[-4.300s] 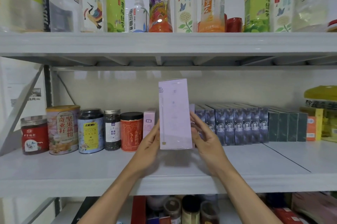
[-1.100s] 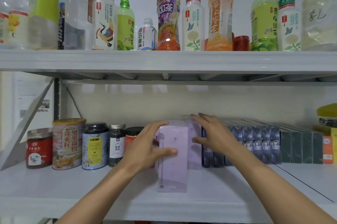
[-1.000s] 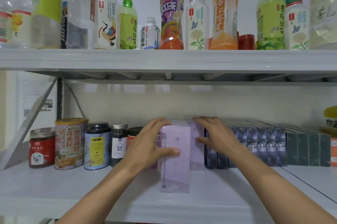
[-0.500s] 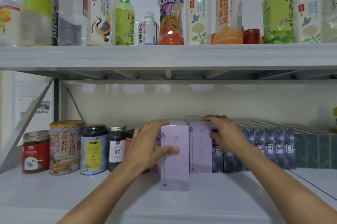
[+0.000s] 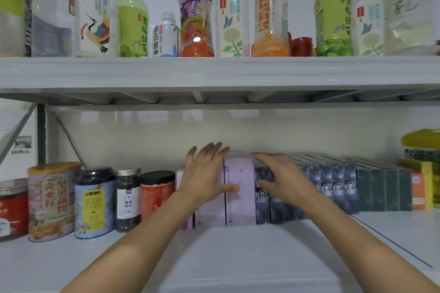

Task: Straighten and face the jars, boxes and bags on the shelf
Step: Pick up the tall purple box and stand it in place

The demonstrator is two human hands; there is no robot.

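- The left hand (image 5: 204,179) lies flat and open on the front of a tall pale purple cardboard box (image 5: 210,211), with the thumb reaching over onto the next one.
- That next one is a second pale purple cardboard box (image 5: 239,197), and it stands upright, touching the first.
- The right hand (image 5: 279,177) is open too, with straight fingers resting on the tops and fronts of the dark blue-purple boxes (image 5: 333,188) just beside it.
- Both purple boxes stand on the white metal shelf (image 5: 238,257), between the round orange jar with a black lid (image 5: 156,195) and the dark boxes.
- I think the job now is to push the purple boxes back until their fronts line up with the row.
- To do it well, push gently with flat hands, low and in the middle, so the tall boxes do not tip.
- Keep the right hand on the dark boxes so they do not slide away or fall.
- Check that the printed sides face out and no gap is left.
- Half a second ago the left box stuck out in front of the others; now it sits back, level with its twin.
- Back then the left hand curled round that box; now it is spread flat.
- The right hand has slid a little lower on the dark boxes.
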